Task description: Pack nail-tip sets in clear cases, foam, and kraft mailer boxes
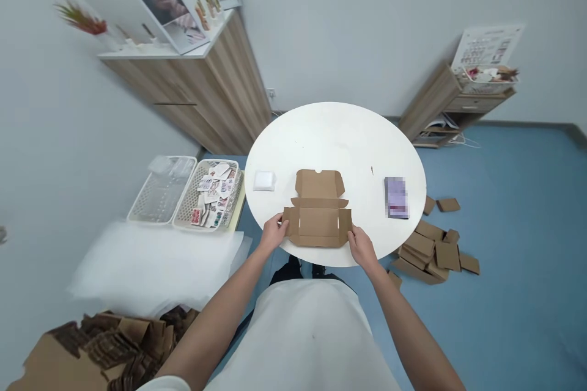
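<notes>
An unfolded brown cardboard box blank (319, 222) lies on the round white table (339, 128), near its front edge. My left hand (274, 231) pinches the blank's left side flap between thumb and fingers. On the opposite side, my right hand (362, 247) grips the right side flap. The blank's lid panel with a small notch points away from me. To its left sits a small white packet (264, 181). A purple box-like stack (396, 197), blurred by pixels, is on the right of the table.
Two white baskets stand left of the table; the nearer basket (181, 220) holds printed cards. White foam sheets (156, 263) and stacked cardboard blanks (132, 342) lie at lower left. Folded brown boxes (424, 250) are piled on the floor at right. Behind are a wooden cabinet (229, 85) and shelf (433, 98).
</notes>
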Tool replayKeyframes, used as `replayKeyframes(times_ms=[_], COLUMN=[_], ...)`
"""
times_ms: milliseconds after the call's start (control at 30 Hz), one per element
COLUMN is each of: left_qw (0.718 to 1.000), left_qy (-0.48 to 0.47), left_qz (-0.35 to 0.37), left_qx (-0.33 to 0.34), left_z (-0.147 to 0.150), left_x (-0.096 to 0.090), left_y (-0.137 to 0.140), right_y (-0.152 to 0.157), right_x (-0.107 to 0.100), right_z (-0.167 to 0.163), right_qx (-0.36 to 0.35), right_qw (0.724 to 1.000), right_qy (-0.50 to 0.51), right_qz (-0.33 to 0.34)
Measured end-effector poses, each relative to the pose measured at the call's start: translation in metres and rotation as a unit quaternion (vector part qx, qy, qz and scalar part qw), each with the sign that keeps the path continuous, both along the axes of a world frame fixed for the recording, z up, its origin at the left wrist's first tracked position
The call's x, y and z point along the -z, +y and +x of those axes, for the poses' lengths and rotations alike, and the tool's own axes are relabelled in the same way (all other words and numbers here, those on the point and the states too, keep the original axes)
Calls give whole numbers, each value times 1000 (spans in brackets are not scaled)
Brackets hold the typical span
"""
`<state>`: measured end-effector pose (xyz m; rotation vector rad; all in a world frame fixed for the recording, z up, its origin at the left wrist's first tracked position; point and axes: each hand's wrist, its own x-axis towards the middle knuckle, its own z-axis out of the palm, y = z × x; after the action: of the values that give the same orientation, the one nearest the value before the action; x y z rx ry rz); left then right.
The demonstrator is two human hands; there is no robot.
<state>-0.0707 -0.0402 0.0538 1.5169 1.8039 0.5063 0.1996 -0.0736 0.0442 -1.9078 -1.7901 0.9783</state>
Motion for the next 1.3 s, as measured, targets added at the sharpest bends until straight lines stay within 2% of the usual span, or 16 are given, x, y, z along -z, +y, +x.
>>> replayKeyframes(times_ms=[133, 267, 400, 500, 667, 833, 967, 1100, 1300], left_qw=[1000, 999, 997, 987, 952, 922, 909, 899, 888], left_qy=[-8, -6, 53, 98, 119, 148, 181, 210, 243], left_qz=[-24, -34, 50, 102, 108, 95, 68, 46, 30], left_qx=[4, 0, 14, 80, 261, 345, 370, 382, 389], left_z=[-4, -15, -22, -20, -6, 6, 11, 17, 27], left_x=[20, 29, 31, 28, 21, 22, 25, 27, 31], left_y=[19, 33, 30, 16, -5, -2, 5, 8, 14], right_y=[3, 6, 1, -3, 7, 34, 63, 98, 139], right_x=[15, 19, 19, 19, 12, 0, -1, 9, 35], right_z=[-2, -9, -16, -18, -21, -21, -16, -8, -2], right_qx=[46, 108, 154, 165, 177, 184, 203, 223, 221], right_qw=[999, 994, 983, 973, 967, 973, 978, 970, 968], right_qy=[3, -21, -99, -164, -185, -139, -27, 44, 49], right_qz=[-16, -20, -13, 5, 12, 19, -34, -90, -111])
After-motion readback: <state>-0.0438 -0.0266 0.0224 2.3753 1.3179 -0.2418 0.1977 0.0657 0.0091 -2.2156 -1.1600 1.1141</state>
